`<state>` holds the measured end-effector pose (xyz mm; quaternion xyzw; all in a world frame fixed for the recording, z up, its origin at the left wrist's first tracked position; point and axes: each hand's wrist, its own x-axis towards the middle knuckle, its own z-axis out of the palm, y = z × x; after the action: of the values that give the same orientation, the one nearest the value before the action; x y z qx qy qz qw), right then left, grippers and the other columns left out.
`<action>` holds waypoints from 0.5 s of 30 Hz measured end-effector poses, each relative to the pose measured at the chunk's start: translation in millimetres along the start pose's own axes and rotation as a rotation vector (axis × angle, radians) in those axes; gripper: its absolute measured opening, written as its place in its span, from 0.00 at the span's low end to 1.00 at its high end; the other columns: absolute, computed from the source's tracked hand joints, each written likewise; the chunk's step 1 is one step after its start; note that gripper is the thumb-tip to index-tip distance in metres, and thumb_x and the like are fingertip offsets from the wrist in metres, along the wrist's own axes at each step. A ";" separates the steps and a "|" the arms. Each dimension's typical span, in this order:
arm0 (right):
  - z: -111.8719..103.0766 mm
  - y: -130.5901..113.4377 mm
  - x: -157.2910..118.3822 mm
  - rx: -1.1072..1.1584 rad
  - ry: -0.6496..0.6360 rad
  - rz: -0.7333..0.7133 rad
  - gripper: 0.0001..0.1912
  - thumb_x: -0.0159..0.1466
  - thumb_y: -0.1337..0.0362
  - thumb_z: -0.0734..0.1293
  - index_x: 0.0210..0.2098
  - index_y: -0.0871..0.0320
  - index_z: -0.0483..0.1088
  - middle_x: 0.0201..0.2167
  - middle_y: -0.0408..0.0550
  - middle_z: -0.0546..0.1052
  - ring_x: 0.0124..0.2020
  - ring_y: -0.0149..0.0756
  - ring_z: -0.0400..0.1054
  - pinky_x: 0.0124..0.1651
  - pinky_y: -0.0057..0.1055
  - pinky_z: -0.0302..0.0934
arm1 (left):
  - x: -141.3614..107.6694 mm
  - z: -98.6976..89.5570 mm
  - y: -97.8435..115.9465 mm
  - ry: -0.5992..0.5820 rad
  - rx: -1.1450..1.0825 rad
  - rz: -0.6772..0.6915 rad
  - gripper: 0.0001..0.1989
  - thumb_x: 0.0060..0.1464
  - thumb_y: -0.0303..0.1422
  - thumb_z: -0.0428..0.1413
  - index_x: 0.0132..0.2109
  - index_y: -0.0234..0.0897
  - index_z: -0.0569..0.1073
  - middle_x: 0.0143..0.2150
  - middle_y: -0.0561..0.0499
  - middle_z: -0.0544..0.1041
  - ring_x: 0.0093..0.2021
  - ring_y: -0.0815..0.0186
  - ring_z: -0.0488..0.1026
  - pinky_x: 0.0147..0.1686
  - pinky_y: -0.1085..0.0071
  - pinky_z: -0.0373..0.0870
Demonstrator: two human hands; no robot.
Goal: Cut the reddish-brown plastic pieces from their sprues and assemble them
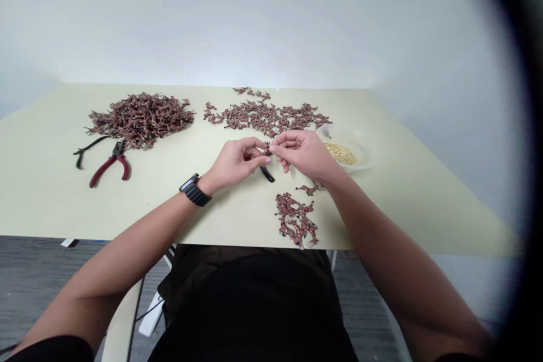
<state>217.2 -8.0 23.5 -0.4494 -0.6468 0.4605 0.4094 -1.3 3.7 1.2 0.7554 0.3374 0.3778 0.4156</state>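
My left hand (238, 163), with a dark watch on its wrist, pinches a small brown animal-shaped figurine (267, 147) above the table's middle. Thumb and forefinger of my right hand (302, 153) are pressed together right beside that figurine; what lies between their tips is too small to make out. Below the fingers shows a black tool handle (267, 174), its other end hidden by my hands. Next to my right hand stands a clear plastic bowl (360, 166) with many tiny gold-coloured pieces (340, 153) in it.
A big heap of brown figurines (142, 117) lies at the left, with a looser spread (271, 117) behind my hands. A smaller group (296, 219) sits near the front edge. Red-handled pliers (111, 164) and a black-handled tool (88, 150) lie on the pale table (51, 181).
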 end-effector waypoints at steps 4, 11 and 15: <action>-0.5 -3.7 -0.1 -0.046 0.000 -0.032 0.13 0.63 0.56 0.78 0.35 0.59 0.77 0.24 0.45 0.76 0.21 0.30 0.69 0.23 0.29 0.69 | 0.7 -0.2 0.8 -0.036 -0.114 -0.046 0.15 0.62 0.39 0.67 0.47 0.32 0.77 0.29 0.48 0.81 0.25 0.71 0.71 0.28 0.74 0.67; -0.5 1.3 -0.9 -0.098 0.021 -0.112 0.14 0.64 0.53 0.77 0.35 0.58 0.78 0.26 0.46 0.78 0.22 0.32 0.71 0.25 0.31 0.70 | 1.1 1.4 0.1 -0.025 -0.122 -0.061 0.17 0.61 0.40 0.67 0.47 0.32 0.76 0.31 0.46 0.83 0.26 0.71 0.72 0.29 0.74 0.68; 2.1 7.9 -0.3 -0.110 0.067 -0.143 0.12 0.65 0.53 0.75 0.36 0.56 0.79 0.26 0.47 0.79 0.23 0.34 0.72 0.27 0.34 0.73 | 1.2 2.4 -1.7 0.008 -0.125 -0.079 0.18 0.60 0.40 0.68 0.49 0.32 0.76 0.33 0.45 0.84 0.26 0.71 0.74 0.29 0.74 0.70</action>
<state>216.9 -7.4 15.4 -0.4392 -0.6875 0.3785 0.4372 1.0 4.5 -0.9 0.7126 0.3443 0.3843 0.4754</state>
